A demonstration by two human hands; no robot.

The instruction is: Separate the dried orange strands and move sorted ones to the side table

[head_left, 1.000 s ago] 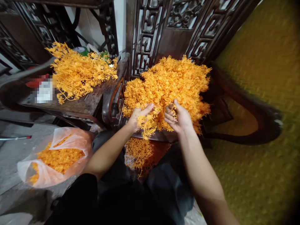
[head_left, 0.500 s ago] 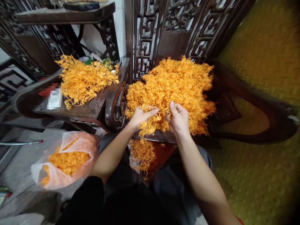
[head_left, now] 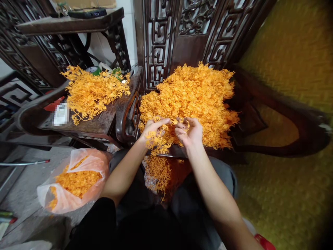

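A big heap of orange plastic flower pieces [head_left: 197,93], thin and spidery, covers the seat of a dark carved wooden chair in front of me. My left hand [head_left: 154,130] is closed on a small bunch of these pieces [head_left: 158,144], which hangs below its fingers at the heap's near edge. Just to the right, my right hand [head_left: 191,131] is turned palm up, its fingers curled round a small orange piece [head_left: 186,124]. The fingertips of both hands are close together. More orange strands [head_left: 157,172] hang between my knees under the seat edge.
On the left, a second chair [head_left: 101,119] carries a smaller orange pile [head_left: 93,88], a green tape roll [head_left: 94,70] and a white packet. A translucent bag [head_left: 74,180] of orange pieces stands on the floor. A dark phone-like device [head_left: 87,13] lies on the side table [head_left: 65,27].
My right hand has moved slightly left and turned from a fist-like pinch to palm up. My left hand has shifted a little left with its bunch. The view has tilted slightly.
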